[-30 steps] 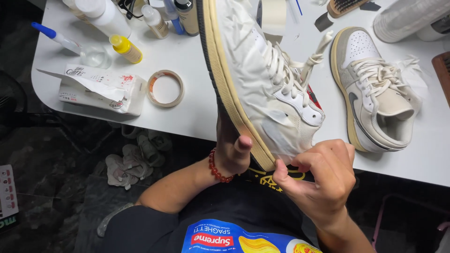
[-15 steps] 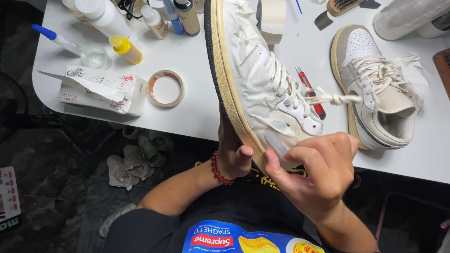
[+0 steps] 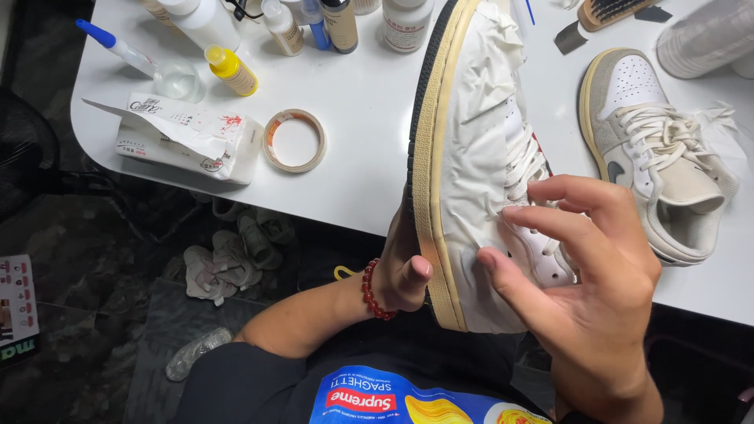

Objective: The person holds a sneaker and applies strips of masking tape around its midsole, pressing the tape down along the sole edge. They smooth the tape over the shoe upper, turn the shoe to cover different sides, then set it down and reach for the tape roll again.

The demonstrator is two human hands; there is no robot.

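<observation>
sneaker (image 3: 471, 157) toe cropped, left hand (image 3: 404, 271) half hidden

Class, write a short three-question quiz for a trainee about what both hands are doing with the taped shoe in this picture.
1. True or false: the white paper-masked sneaker lies flat on the white table.
2. Which hand grips the sneaker's yellowed rubber sole? A) left hand B) right hand
3. What round thing lies beside the crumpled white tissue pack?

Key: 1 false; 2 A; 3 the beige masking tape roll.
</observation>
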